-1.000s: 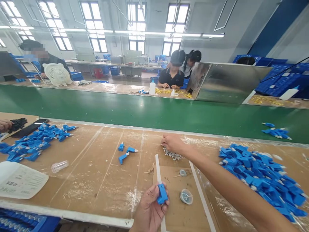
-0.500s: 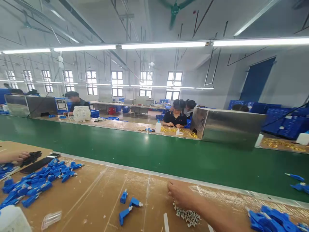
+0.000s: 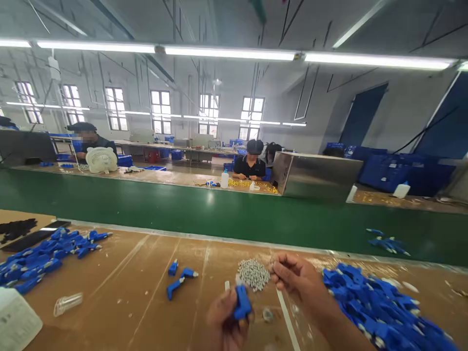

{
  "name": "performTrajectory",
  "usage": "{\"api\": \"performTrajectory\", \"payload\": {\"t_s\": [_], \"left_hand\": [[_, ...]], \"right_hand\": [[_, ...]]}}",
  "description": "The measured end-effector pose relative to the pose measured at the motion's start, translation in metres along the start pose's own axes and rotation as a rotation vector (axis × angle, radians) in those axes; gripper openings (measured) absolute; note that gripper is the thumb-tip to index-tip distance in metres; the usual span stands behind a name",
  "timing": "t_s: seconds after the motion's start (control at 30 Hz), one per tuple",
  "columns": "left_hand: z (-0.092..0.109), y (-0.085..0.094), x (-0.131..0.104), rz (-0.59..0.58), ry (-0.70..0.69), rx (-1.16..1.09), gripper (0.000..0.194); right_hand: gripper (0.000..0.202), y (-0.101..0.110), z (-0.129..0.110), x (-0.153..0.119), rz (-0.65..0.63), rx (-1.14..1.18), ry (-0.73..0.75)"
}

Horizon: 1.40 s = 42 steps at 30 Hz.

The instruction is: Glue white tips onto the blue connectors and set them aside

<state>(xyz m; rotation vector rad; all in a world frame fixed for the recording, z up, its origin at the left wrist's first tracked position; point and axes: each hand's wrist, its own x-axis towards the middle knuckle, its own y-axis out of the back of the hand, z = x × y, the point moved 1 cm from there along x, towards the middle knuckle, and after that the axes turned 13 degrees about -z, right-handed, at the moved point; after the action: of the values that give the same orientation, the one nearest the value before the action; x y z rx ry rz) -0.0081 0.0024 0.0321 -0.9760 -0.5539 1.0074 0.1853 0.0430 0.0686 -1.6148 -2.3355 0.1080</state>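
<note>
My left hand (image 3: pixel 228 319) is closed around a blue plastic part (image 3: pixel 242 302) at the bottom centre, its pale tip pointing up. Just to the right, my right hand (image 3: pixel 298 280) has thumb and fingertips pinched together; whatever they hold is too small to make out. Its fingertips are at the right edge of a pile of small grey pieces (image 3: pixel 254 274). Several blue parts (image 3: pixel 373 302) are heaped to the right of my right forearm. Left of my left hand, three blue parts (image 3: pixel 175 287) lie on the brown table (image 3: pixel 146 312).
More blue parts (image 3: pixel 47 258) are piled at the left, near a clear tube (image 3: pixel 68 304) and a white container (image 3: pixel 16 319). A green belt (image 3: pixel 164 209) runs beyond the table, with blue parts on it at the right. People sit across it.
The view has swung right and down. My left hand has come into view holding a blue part. My right hand has moved from over the grey pile to its right side.
</note>
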Motion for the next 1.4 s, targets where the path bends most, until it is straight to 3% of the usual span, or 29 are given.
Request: {"api": "performTrajectory", "payload": {"t_s": [0.17, 0.33, 0.6, 1.13, 1.4], "left_hand": [[-0.003, -0.038, 0.016, -0.138, -0.051, 0.030, 0.029], [-0.011, -0.054, 0.015, -0.191, -0.039, 0.024, 0.028], [-0.009, -0.047, 0.017, -0.278, -0.075, 0.109, 0.023], [-0.007, -0.033, 0.018, -0.249, -0.160, 0.238, 0.022], [-0.013, -0.017, 0.022, -0.164, -0.302, 0.566, 0.028]], "right_hand": [[0.031, -0.019, -0.035, -0.019, 0.071, 0.177, -0.023], [0.029, -0.031, -0.038, -0.030, 0.041, 0.110, -0.033], [0.023, -0.040, -0.030, -0.030, 0.060, -0.133, 0.024], [0.024, -0.050, -0.024, -0.024, 0.122, -0.445, 0.045], [0.023, -0.050, -0.020, -0.025, 0.147, -0.600, 0.068]]}}
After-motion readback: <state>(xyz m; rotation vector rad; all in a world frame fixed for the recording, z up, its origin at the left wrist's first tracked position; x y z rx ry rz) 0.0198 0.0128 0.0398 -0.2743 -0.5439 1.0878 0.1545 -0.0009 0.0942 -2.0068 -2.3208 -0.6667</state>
